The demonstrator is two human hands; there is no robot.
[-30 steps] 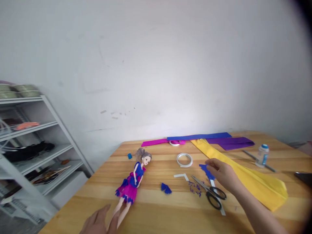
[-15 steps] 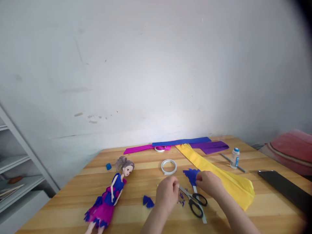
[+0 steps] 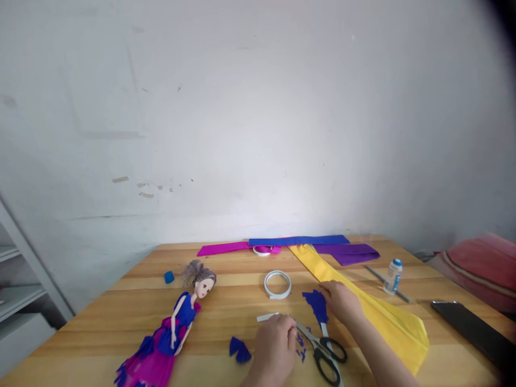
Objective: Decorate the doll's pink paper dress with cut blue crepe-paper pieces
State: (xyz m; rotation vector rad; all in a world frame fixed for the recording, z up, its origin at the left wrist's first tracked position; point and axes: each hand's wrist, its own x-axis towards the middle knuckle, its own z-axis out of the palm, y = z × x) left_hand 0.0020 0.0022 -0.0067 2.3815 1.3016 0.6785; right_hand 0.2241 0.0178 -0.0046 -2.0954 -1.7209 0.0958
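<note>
A home craft corner, by the look of it: a wooden desk (image 3: 121, 306) against a bare white wall carries coloured crepe paper strips (image 3: 298, 241), tape rolls (image 3: 278, 284), scissors (image 3: 322, 349), a glue bottle (image 3: 392, 276) and a doll (image 3: 173, 328) (dressed in paper), with a metal shelf (image 3: 16, 269) alongside.

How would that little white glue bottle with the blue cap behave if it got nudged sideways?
The glue bottle stands upright, tall for its narrow base, so it would probably tip rather than slide. It looks like small plastic, likely light. Its round body might then roll on the wooden table, perhaps stopped by the grey rod lying beside it.
</note>
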